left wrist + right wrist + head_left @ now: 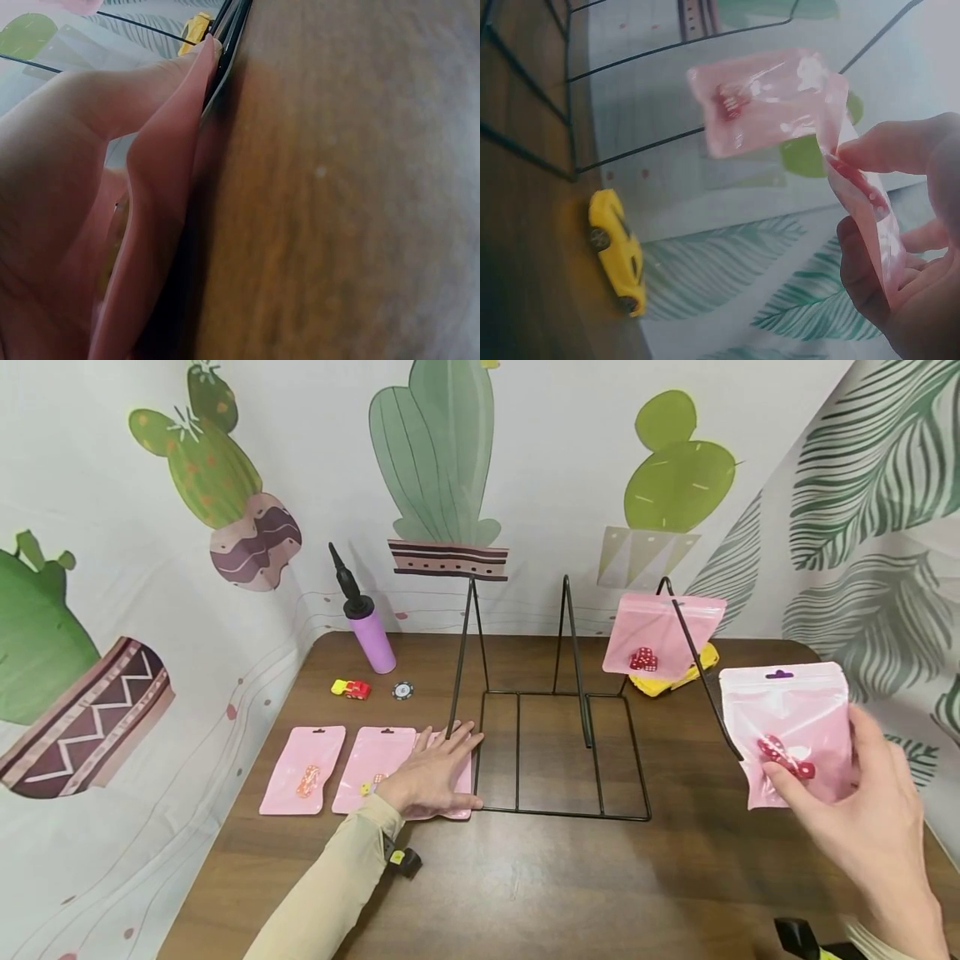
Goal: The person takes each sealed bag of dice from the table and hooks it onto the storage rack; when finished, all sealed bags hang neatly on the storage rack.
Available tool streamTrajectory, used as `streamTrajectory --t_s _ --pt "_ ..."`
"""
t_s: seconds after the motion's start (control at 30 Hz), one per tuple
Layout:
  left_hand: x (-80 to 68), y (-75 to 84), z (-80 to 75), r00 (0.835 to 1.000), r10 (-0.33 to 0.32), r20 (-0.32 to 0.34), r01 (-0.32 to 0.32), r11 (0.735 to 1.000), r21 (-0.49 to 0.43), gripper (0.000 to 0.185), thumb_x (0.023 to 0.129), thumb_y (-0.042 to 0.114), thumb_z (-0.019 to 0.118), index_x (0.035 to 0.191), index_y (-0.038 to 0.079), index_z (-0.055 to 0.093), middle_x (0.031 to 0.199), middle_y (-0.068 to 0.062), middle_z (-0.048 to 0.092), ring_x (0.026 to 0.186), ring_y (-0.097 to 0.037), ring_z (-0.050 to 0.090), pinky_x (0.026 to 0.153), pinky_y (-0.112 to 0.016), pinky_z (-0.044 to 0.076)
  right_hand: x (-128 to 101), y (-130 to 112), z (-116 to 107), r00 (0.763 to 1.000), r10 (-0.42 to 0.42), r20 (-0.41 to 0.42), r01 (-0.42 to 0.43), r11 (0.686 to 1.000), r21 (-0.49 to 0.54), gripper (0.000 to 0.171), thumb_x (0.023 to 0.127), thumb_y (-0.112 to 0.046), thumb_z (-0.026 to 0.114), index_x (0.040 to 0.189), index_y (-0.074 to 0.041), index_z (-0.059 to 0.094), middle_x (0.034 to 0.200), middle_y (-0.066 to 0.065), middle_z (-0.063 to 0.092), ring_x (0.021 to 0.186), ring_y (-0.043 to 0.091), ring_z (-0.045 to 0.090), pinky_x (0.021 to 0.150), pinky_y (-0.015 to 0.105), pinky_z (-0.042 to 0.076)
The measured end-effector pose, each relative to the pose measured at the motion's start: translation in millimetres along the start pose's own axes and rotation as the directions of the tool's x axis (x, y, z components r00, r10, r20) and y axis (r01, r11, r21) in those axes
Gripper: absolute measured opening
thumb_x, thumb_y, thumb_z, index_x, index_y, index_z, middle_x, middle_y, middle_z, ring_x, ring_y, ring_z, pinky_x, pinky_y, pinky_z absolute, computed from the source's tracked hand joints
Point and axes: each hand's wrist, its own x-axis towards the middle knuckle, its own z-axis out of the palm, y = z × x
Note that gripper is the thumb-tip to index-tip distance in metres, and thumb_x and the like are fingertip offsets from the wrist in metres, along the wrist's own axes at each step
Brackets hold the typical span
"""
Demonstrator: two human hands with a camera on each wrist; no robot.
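My right hand (873, 814) pinches a pink zip bag (787, 702) with red dice inside, thumb in front and fingers behind. That bag is raised above the table at the tip of the right arm of a black wire rack (588, 722). Farther back on the same arm hangs another pink bag (663, 622), also with red dice. My left hand (431, 777) lies with spread fingers at the left edge of the rack's base, over a pink bag (462, 781) that it partly hides. Beside it are two more pink bags, a middle one (382, 743) and a left one (288, 768), lying flat.
A yellow toy car (619, 251) stands behind the rack's right arm. At the back left are a purple hand pump (372, 643), a small red and yellow toy car (351, 688) and a poker chip (402, 691). A cactus-print cloth (547, 460) hangs behind the brown table (540, 885).
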Motion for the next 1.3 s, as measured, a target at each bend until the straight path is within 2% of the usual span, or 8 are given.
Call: streamTrajectory --t_s 0.2,0.37,0.5,0.63,0.73,0.97,1.17,1.3 --pt "0.2 0.1 0.5 1.000 0.006 0.001 -0.006 1.000 0.005 0.111 0.073 0.081 0.056 0.158 0.025 0.012 0.166 -0.002 0.004 0.150 -0.025 0.016 0.119 -0.059 0.004 -2 -10 -12 0.994 -0.082 -0.075 0.088 0.992 0.092 0.090 0.056 0.001 0.085 0.139 -0.008 0.050 0.092 -0.034 0.040 0.087 -0.015 0.032 0.065 0.017 0.024" --pt "-0.1 0.6 -0.8 1.000 0.004 0.005 -0.004 1.000 0.004 0.111 0.073 0.081 0.056 0.158 0.025 0.012 0.166 -0.003 0.005 0.150 -0.025 0.015 0.119 -0.059 0.004 -3 -15 -21 0.990 -0.115 -0.078 0.128 0.973 0.194 0.090 0.054 0.012 0.082 0.137 -0.004 0.052 0.094 -0.025 0.046 0.077 -0.016 0.044 0.061 0.000 0.034" --pt "-0.5 1.1 -2.0 1.000 0.005 0.002 -0.005 1.000 -0.003 0.110 0.073 0.080 0.057 0.158 0.025 0.013 0.166 -0.003 0.005 0.151 -0.024 0.013 0.119 -0.060 0.005 -5 -19 -26 0.986 -0.147 -0.078 0.164 0.946 0.280 0.092 0.055 0.017 0.078 0.140 0.000 0.048 0.103 -0.017 0.045 0.064 -0.018 0.049 0.048 0.002 0.041" --pt "-0.5 1.3 -1.9 1.000 0.002 0.004 -0.002 1.000 -0.001 0.110 0.073 0.081 0.057 0.158 0.025 0.013 0.166 -0.003 0.005 0.151 -0.023 0.012 0.119 -0.059 0.005 -8 -22 -31 0.969 -0.236 -0.076 0.248 0.909 0.335 0.092 0.055 0.017 0.077 0.140 0.006 0.045 0.108 -0.017 0.045 0.070 -0.022 0.053 0.048 0.002 0.043" --pt "-0.4 1.5 -1.7 1.000 0.004 0.005 -0.004 1.000 0.003 0.110 0.074 0.081 0.056 0.158 0.025 0.013 0.166 -0.003 0.005 0.151 -0.023 0.012 0.119 -0.059 0.005 -10 -22 -32 0.950 -0.304 -0.072 0.307 0.865 0.398 0.089 0.058 0.013 0.080 0.139 0.012 0.042 0.114 -0.013 0.046 0.077 -0.019 0.058 0.051 0.003 0.046" --pt "-0.7 1.3 -1.0 1.000 0.007 0.002 -0.007 1.000 -0.002 0.110 0.074 0.081 0.056 0.158 0.024 0.013 0.166 -0.003 0.005 0.151 -0.023 0.012 0.119 -0.060 0.005 -14 -22 -24 0.894 -0.439 -0.086 0.395 0.685 0.612 0.088 0.075 -0.015 0.083 0.139 0.019 0.034 0.122 0.005 0.047 0.088 0.000 0.061 0.065 0.006 0.051" --pt "-0.5 0.6 -0.1 1.000 0.011 0.006 -0.011 1.000 0.001 0.111 0.074 0.081 0.056 0.158 0.024 0.013 0.166 -0.003 0.005 0.151 -0.026 0.013 0.119 -0.060 0.004 -18 -23 -29 0.889 -0.458 -0.019 0.399 0.752 0.525 0.091 0.074 -0.024 0.085 0.138 0.018 0.036 0.112 -0.003 0.049 0.079 -0.005 0.058 0.056 0.006 0.050" --pt "-0.3 0.3 -0.2 1.000 0.009 0.000 -0.009 1.000 -0.006 0.110 0.073 0.080 0.057 0.158 0.025 0.014 0.166 -0.003 0.005 0.151 -0.029 0.012 0.119 -0.059 0.005 -19 -21 -30 0.883 -0.470 -0.015 0.429 0.791 0.437 0.098 0.074 -0.044 0.081 0.137 0.017 0.040 0.111 -0.011 0.050 0.078 -0.008 0.054 0.055 0.003 0.047"
